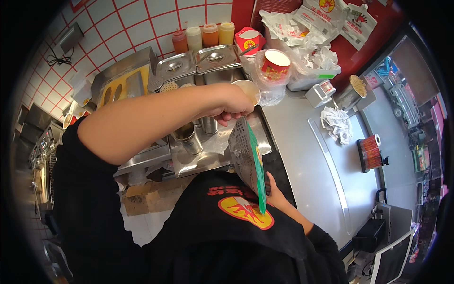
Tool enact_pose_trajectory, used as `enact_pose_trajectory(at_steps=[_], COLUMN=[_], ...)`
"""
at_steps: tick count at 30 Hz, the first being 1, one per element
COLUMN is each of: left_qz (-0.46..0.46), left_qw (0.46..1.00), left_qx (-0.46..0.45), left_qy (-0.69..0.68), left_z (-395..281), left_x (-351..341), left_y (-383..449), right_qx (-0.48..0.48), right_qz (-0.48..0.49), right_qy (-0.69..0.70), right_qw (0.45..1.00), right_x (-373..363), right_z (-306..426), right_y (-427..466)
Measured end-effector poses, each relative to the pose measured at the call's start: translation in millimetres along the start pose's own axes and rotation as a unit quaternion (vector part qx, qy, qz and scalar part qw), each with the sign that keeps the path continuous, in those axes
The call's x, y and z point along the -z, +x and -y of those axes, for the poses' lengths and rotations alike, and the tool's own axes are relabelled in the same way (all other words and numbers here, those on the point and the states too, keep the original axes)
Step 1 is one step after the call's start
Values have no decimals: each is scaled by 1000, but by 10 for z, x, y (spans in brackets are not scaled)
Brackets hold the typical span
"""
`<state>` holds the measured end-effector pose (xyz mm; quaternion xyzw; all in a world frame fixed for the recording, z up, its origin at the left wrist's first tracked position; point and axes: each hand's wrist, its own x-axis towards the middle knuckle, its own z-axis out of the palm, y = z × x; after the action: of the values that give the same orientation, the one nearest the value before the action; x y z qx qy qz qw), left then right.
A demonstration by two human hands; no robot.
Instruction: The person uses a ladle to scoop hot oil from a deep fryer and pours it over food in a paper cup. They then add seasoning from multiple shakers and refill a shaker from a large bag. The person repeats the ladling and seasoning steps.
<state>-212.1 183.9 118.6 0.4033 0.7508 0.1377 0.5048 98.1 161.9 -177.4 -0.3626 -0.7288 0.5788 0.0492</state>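
My left hand (236,103) reaches across in front of me with curled fingers. It grips the narrow top end of a printed plastic bag (244,156) with a green side. Just beyond its knuckles stands an open paper tub (247,89), partly covered by the hand. Lower down, my right hand (276,193) is at the bag's green edge, its fingers partly hidden behind it; how firmly it holds is not visible. Stainless steel cylinders (191,142) stand left of the bag on a metal worktop (216,159). A black apron (198,198) with a logo covers my front.
Lidded steel pans (175,66) and squeeze bottles (193,38) line the tiled wall. Stacked paper tubs (276,65) in plastic wrap stand before carrier bags (312,32). On the steel counter (301,142) are small packets (337,124), a skewer canister (351,94) and a red roll (371,152).
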Motion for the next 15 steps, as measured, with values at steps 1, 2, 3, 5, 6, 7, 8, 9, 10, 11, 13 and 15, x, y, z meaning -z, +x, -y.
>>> enact_pose_trajectory(at_steps=[1, 2, 3, 5, 6, 7, 8, 9, 10, 11, 13, 15], left_qz=[-2, -2, -1, -8, -11, -14, -7, -13, -18, -21, -29, -41], left_qw=[1000, 999, 998, 994, 991, 987, 981, 976, 971, 965, 963, 963], left_qx=[4, 5, 4, 1, -5, -11, -11, -10, -9, -7, -4, -7], left_qy=[-22, -42, -60, -105, -133, -162, -196, -218, -240, -262, -267, -266], left_z=[-8, -19, -29, -45, -43, -42, -39, -43, -45, -46, -60, -107], left_x=[-3, -7, -18, -78, -117, -148, -166, -174, -181, -182, -154, -105], left_y=[-8, -10, -10, 1, 7, 16, 25, 40, 54, 65, 69, 30], right_qx=[46, 92, 72, 23, 2, 33, 35, 38, 43, 47, 55, 64], right_qz=[-40, -83, -66, -51, -63, -73, -73, -87, -103, -121, -160, -210], right_qy=[-5, -8, 107, 326, 299, 283, 319, 314, 309, 300, 275, 203], right_qw=[998, 992, 989, 944, 952, 956, 944, 945, 945, 945, 946, 954], right_x=[-130, -262, -393, -609, -711, -792, -848, -886, -899, -899, -844, -707], right_z=[-146, -261, -344, -429, -439, -443, -443, -451, -464, -472, -461, -378], right_y=[113, 218, 320, 517, 622, 723, 826, 894, 935, 952, 901, 712])
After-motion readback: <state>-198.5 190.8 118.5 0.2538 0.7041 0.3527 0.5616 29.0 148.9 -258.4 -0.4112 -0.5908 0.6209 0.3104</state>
